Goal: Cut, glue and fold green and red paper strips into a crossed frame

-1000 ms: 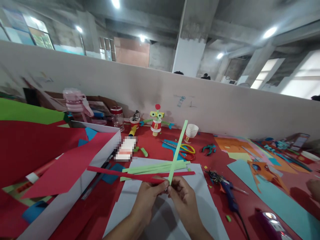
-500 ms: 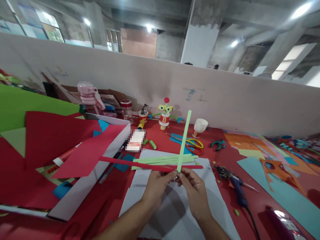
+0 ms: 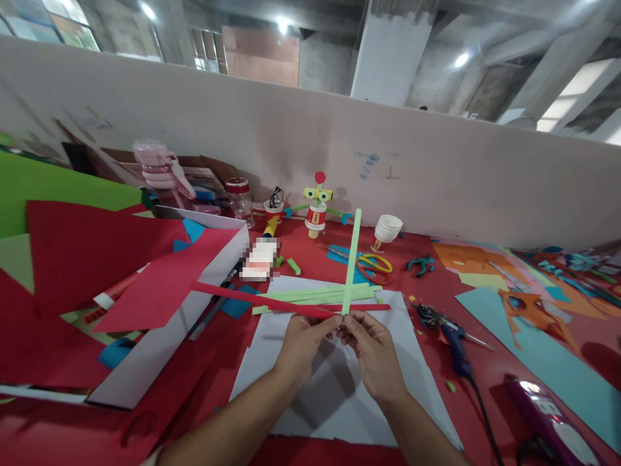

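My left hand pinches the end of a long red paper strip, which stretches out to the left. With fingertips closed, my right hand grips the lower end of a light green paper strip that stands up from the fingers. The two strips meet at an angle where my thumbs come close together; how they join is hidden by the fingers. Beneath my hands is a white sheet. Several loose green strips lie along its far edge, with another red strip beside them.
A white box full of coloured paper stands left. Behind are a phone, a paper-cup robot figure, stacked paper cups and yellow-red scissors. At right are pliers, a corded glue gun and a purple device.
The camera view has tipped down slightly, so things sit higher in the picture. My hands keep the same hold; the red strip now slopes more and shows apart from the one lying behind.
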Tool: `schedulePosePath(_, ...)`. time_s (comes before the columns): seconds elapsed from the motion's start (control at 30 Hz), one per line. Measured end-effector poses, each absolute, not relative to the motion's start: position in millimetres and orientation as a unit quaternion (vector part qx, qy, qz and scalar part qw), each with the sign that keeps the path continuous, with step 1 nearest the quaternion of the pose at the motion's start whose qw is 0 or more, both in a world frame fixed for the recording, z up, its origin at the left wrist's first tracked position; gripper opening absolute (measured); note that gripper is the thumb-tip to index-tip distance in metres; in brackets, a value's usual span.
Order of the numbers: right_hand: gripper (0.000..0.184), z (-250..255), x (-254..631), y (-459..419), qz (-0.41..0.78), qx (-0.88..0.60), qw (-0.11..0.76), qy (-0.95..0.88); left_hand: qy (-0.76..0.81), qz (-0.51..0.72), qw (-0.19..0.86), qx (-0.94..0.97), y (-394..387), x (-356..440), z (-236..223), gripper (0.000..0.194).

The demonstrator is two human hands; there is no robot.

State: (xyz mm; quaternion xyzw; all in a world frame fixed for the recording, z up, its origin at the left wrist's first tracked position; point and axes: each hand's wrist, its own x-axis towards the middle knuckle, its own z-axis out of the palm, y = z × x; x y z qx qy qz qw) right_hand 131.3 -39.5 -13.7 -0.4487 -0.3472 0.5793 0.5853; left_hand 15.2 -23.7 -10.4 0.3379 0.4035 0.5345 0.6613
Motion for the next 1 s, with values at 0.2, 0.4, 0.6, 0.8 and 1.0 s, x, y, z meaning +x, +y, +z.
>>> schedulePosePath(0.2, 0.019, -12.8, 131.5, -38.3, 0.569, -0.455, 0.591, -0.345, 0.400, 0.501, 0.680, 0.357, -19.9, 8.9, -10.3, 0.014)
schedulePosePath(0.4, 0.017, -11.0, 135.0, -37.6, 0.569, -0.467, 0.599, -0.316, 0.393, 0.427, 0.724, 0.374, -13.1, -0.5, -5.9, 0.013)
schedulePosePath(0.6, 0.020, -13.7, 131.5, -35.5, 0.568, -0.484, 0.592, -0.304, 0.412, 0.440, 0.745, 0.287, -14.2, 3.4, -10.3, 0.019)
schedulePosePath(0.8, 0.019, -20.0, 131.0, -36.7, 0.559, -0.484, 0.587, -0.329, 0.416, 0.427, 0.725, 0.343, -14.0, 2.7, -13.3, 0.022)
schedulePosePath(1.0, 0.020, -18.4, 132.8, -38.8, 0.544, -0.485, 0.579, -0.366, 0.438, 0.397, 0.712, 0.379, -10.1, -0.4, -15.4, 0.027)
